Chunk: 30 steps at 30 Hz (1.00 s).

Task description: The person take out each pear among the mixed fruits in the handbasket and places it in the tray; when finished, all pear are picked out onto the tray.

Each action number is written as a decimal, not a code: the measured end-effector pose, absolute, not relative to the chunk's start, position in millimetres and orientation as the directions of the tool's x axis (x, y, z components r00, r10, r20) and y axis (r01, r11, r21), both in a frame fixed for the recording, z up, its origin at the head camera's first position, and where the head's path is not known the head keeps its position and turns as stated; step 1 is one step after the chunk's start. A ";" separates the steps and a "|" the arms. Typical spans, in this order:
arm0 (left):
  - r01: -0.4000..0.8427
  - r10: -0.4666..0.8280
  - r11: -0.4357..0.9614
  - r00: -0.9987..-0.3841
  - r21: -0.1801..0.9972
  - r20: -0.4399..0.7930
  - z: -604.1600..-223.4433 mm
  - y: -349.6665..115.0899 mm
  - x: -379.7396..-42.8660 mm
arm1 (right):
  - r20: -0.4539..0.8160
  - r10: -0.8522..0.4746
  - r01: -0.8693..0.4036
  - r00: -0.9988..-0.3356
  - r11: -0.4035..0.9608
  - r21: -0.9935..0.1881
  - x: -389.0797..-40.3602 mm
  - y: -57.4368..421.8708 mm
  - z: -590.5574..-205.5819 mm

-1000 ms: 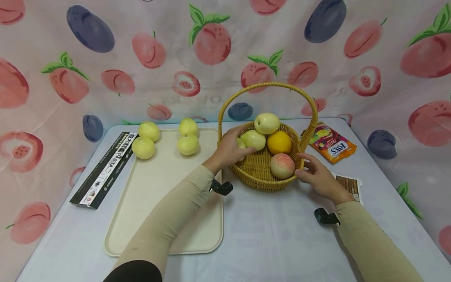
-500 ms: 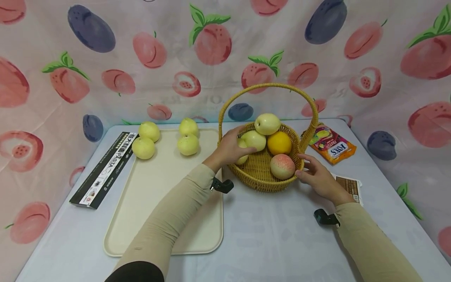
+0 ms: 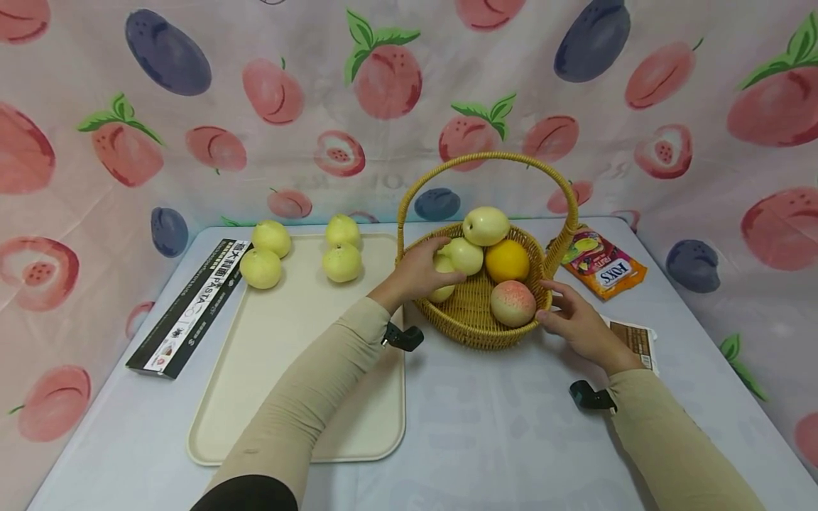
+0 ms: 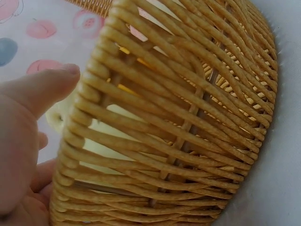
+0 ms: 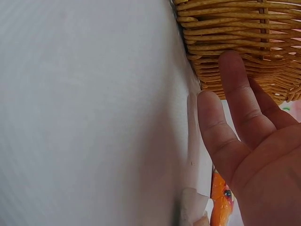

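In the head view, a woven basket [image 3: 476,333] with a tall handle holds a peach [image 3: 513,304], an orange [image 3: 507,261] and several pale green pears, one of them a pear [image 3: 439,292] by its left wall. My left hand [image 3: 418,273] reaches over the left rim, its thumb stretched across that pear. The left wrist view has the straight thumb [image 4: 51,87] above the rim; the fingertips are mostly hidden. At the basket's right side, my right hand [image 3: 584,323] touches the outer wall. Its fingers [image 5: 233,77] look fairly straight in the right wrist view.
To the left lies a cream tray [image 3: 294,341] with several yellow-green pears [image 3: 341,262] at its far end. A black pasta box [image 3: 192,305] lies along its left edge. Behind my right hand are an orange FOX'S bag [image 3: 603,259] and a brown-and-white packet [image 3: 635,341].
The pear under my left hand shows more now, as the left fingers have shifted slightly. The right hand and the basket stay where they were.
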State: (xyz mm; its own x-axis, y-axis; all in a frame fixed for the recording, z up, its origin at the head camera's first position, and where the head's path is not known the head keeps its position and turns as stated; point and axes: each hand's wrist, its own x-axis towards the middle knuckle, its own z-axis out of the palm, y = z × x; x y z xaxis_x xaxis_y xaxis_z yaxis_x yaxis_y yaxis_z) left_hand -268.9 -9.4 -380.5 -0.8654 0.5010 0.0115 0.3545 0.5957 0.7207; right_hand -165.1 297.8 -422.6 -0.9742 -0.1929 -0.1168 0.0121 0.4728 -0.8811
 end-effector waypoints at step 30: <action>0.339 0.510 0.732 -0.848 0.591 -0.145 -374.7 2.6 -271.0 | -0.113 -0.194 0.009 -0.975 0.468 -0.883 -166.1 298.3 -425.1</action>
State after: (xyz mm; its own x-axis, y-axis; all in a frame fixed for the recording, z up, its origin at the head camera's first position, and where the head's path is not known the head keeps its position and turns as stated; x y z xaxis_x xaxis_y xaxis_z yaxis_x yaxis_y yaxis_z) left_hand -271.0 2.6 -374.7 -0.8476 0.5103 -0.1451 0.3395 0.7319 0.5908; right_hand -166.1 298.3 -425.1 -0.9746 -0.1936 -0.1129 0.0093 0.4684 -0.8834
